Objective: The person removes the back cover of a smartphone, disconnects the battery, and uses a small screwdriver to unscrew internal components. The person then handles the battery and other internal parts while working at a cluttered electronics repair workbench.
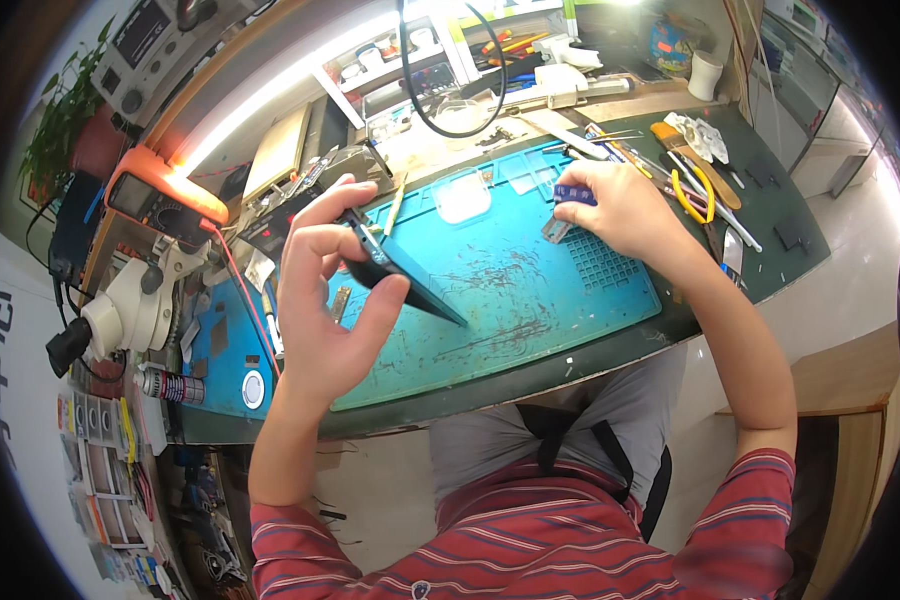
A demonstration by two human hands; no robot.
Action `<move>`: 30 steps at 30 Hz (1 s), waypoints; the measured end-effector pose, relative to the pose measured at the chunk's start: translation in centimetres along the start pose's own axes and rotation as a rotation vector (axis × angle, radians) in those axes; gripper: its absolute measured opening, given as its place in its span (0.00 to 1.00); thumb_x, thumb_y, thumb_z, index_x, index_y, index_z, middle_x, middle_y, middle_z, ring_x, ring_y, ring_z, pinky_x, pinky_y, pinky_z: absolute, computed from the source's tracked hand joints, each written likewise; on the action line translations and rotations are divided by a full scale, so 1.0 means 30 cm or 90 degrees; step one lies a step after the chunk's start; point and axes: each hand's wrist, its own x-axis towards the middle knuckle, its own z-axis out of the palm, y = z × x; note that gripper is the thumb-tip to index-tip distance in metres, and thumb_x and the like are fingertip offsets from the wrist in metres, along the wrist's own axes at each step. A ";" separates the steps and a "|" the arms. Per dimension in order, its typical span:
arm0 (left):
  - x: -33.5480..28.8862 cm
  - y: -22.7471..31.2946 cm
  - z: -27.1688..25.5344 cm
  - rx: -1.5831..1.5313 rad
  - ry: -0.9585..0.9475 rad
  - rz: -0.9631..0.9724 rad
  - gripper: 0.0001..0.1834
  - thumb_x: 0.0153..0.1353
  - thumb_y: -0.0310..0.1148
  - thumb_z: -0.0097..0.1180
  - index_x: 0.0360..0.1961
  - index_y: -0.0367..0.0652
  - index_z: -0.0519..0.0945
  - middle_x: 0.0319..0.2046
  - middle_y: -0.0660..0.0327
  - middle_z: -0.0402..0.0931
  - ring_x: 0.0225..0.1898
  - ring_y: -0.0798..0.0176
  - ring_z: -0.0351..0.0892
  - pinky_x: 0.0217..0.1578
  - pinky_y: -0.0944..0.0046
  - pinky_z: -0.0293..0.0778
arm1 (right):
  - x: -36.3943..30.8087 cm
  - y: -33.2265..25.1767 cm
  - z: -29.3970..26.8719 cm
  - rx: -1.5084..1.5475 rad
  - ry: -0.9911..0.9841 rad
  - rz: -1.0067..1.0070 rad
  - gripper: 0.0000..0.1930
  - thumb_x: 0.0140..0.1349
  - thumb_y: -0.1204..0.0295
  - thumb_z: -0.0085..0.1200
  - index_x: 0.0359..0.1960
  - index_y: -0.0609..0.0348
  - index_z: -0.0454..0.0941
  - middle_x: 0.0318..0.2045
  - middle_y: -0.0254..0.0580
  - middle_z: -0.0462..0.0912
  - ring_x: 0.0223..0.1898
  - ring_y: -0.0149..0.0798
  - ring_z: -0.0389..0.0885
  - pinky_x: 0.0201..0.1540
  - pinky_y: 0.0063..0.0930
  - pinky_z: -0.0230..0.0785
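Observation:
My left hand (335, 310) is closed round the edges of a dark, thin smartphone (420, 285), tilted steeply above the blue work mat (500, 340). Its lower corner hangs close to the mat, and I cannot tell if they touch. My right hand (620, 210) pinches a small blue-handled scraper (574, 194) by its grip. A flat metal end (556, 231) points down towards the mat beside its moulded grid. A clear-white plastic tray (464, 201) sits on the mat between both hands.
On the right lie yellow-handled pliers (708, 195), a wooden brush (670, 138) and several tweezers. At left stand an orange multimeter (165, 195), a white microscope (130, 310) and a spray can (173, 386). A black cable loop (407, 90) hangs over the back.

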 end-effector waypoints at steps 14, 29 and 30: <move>-0.033 -0.031 -0.004 0.043 0.040 0.031 0.18 0.62 0.36 0.62 0.43 0.42 0.66 0.64 0.39 0.71 0.72 0.38 0.65 0.72 0.41 0.56 | -0.124 -0.136 0.040 0.158 0.116 -0.108 0.10 0.65 0.72 0.65 0.44 0.63 0.85 0.37 0.48 0.87 0.38 0.46 0.87 0.41 0.35 0.79; -0.036 -0.028 -0.017 0.033 0.029 0.021 0.20 0.63 0.43 0.60 0.44 0.40 0.68 0.65 0.36 0.70 0.71 0.38 0.65 0.73 0.41 0.54 | -0.171 -0.197 0.091 -0.222 0.103 -0.053 0.24 0.59 0.67 0.71 0.56 0.59 0.79 0.56 0.52 0.82 0.54 0.52 0.82 0.53 0.45 0.75; -0.035 -0.029 -0.018 0.036 0.024 0.026 0.20 0.62 0.43 0.60 0.44 0.40 0.68 0.66 0.36 0.69 0.71 0.38 0.66 0.73 0.41 0.54 | -0.159 -0.205 0.066 -0.200 0.081 -0.098 0.36 0.55 0.61 0.73 0.64 0.60 0.75 0.65 0.56 0.75 0.64 0.56 0.75 0.62 0.47 0.69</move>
